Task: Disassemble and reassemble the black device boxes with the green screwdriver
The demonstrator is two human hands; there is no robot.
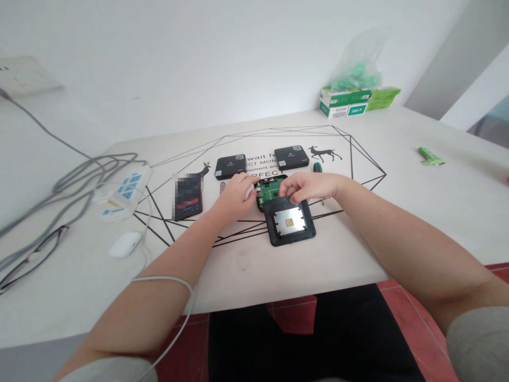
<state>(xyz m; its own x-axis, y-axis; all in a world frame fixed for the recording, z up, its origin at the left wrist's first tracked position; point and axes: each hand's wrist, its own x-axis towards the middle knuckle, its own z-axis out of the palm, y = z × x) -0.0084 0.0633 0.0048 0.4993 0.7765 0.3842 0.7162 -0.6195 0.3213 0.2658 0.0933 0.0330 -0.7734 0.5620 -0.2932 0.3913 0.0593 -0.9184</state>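
Observation:
A green circuit board (272, 190) sits in the black shell of an opened set-top box, partly hidden by my hands and a black cover. My left hand (237, 195) holds the board's left edge, fingertips at its sockets. The black cover (272, 227), with a silvery metal plate (284, 217) on its inner face, lies tilted over the board's near side. Its far edge is between the thumb and curled fingers of my right hand (310, 185). A screwdriver (317, 167) with a green and black handle lies behind my right hand, partly covered.
Two closed black boxes (230, 166) (291, 157) lie beyond the board. A phone (187, 196), white earphone case (126, 244), power strip (127, 191) and glasses (34, 257) are at left. A white cable (186, 281) crosses my left forearm. Green cartons (345, 101) stand far right.

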